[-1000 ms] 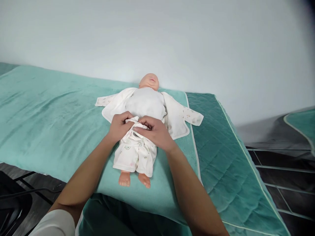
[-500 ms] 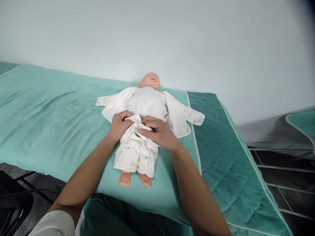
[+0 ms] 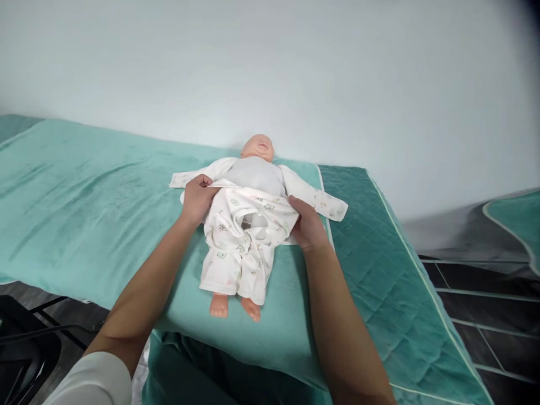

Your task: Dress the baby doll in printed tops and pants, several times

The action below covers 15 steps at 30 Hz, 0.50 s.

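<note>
White fabric with small printed motifs makes up the open-crotch baby pants, drawn up over the lower body of a baby doll. The left hand pinches the waistband at 1 side; the right hand grips it at the other, so the band stretches between them. An oval gap shows at the front (something pale lies inside it). The doll lies on its back on a mint-green plush blanket, its head near the wall, its 2 feet poking from the cuffs. A white long-sleeved top spreads its sleeves outward.
</note>
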Tool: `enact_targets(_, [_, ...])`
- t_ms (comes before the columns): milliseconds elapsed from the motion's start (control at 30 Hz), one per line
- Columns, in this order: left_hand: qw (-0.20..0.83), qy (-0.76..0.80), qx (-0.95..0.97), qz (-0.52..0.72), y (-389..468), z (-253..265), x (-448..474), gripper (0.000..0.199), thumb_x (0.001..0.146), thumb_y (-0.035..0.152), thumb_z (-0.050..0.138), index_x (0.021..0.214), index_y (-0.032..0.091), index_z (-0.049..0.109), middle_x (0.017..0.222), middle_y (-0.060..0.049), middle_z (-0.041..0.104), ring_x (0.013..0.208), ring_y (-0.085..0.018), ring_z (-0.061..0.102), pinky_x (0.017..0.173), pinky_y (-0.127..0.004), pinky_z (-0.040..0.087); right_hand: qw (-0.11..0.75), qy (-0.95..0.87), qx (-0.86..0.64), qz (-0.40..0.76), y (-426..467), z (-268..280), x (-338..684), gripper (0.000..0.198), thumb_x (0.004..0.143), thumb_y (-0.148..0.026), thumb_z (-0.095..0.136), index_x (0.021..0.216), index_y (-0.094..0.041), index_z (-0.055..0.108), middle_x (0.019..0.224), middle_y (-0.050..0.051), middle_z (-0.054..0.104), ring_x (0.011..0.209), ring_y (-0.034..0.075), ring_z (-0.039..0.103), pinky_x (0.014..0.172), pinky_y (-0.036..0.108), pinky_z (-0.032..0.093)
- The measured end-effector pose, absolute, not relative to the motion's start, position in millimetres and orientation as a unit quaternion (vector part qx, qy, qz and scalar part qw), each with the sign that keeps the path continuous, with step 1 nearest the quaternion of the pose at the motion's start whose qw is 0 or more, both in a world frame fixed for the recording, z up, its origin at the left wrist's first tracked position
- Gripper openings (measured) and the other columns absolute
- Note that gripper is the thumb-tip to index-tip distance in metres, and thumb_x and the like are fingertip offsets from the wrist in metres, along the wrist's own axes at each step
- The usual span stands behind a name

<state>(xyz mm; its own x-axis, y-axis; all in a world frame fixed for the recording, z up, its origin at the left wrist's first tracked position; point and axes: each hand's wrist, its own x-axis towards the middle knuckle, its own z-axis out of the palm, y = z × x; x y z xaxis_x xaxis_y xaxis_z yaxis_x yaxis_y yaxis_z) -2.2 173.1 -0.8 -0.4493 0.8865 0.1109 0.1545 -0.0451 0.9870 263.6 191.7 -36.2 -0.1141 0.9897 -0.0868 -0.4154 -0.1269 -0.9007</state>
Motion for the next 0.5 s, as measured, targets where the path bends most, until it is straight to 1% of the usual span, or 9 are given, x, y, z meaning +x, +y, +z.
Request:
enact_targets(100, [0.309, 0.612, 0.45, 0.572, 194.2, 2.6, -5.8, 0.023, 0.064, 0.022, 0.075, 0.069, 0.018, 0.053, 0.066, 0.005, 0.049, 0.062, -0.009, 0.039, 0.057, -0.023, 0.028, 0.563, -0.372, -0.379, 0.633, 193.3, -38.2, 255.9, 0.029, 0.076, -0.051, 0.083, 0.08, -0.025, 0.071, 0.082, 0.0, 0.071, 0.08, 0.021, 0.065, 0.073, 0.034, 0.056])
enact_targets(200, [0.314, 0.603, 0.462, 0.57, 205.5, -4.2, -3.1, 0.019, 0.069, 0.024, 0.072, 0.072, 0.018, 0.054, 0.071, 0.004, 0.053, 0.068, -0.011, 0.045, 0.064, -0.024, 0.034, 0.561, -0.398, -0.371, 0.623, 195.0, -41.7, 254.5, 0.032, 0.08, -0.055, 0.079, 0.08, -0.025, 0.069, 0.079, -0.001, 0.067, 0.076, 0.018, 0.061, 0.071, 0.031, 0.053])
enact_targets(333, [0.301, 0.617, 0.51, 0.518, 202.1, -17.2, -2.4, 0.014, 0.079, 0.028, 0.063, 0.073, 0.02, 0.054, 0.073, 0.002, 0.055, 0.075, -0.014, 0.049, 0.071, -0.027, 0.037, 0.496, -0.505, -0.379, 0.595, 197.1, -45.0, 265.0, 0.033, 0.08, -0.052, 0.08, 0.078, -0.024, 0.063, 0.07, -0.004, 0.057, 0.065, 0.013, 0.05, 0.061, 0.026, 0.042])
enact_targets(433, [0.283, 0.65, 0.528, 0.468, 195.7, -20.7, -6.7, 0.009, 0.081, 0.029, 0.061, 0.08, 0.021, 0.057, 0.078, 0.001, 0.059, 0.078, -0.017, 0.051, 0.074, -0.03, 0.038, 0.438, -0.58, -0.378, 0.573, 195.8, -42.1, 274.2, 0.032, 0.079, -0.049, 0.08, 0.087, -0.023, 0.063, 0.076, -0.004, 0.058, 0.067, 0.013, 0.048, 0.061, 0.025, 0.038])
enact_targets(500, [0.29, 0.667, 0.52, 0.447, 192.9, -20.2, -8.4, 0.011, 0.082, 0.03, 0.06, 0.089, 0.022, 0.061, 0.085, -0.001, 0.065, 0.082, -0.019, 0.056, 0.078, -0.032, 0.04, 0.426, -0.604, -0.401, 0.542, 194.7, -39.8, 276.0, 0.03, 0.079, -0.046, 0.078, 0.09, -0.023, 0.062, 0.076, -0.004, 0.057, 0.067, 0.013, 0.047, 0.06, 0.025, 0.036])
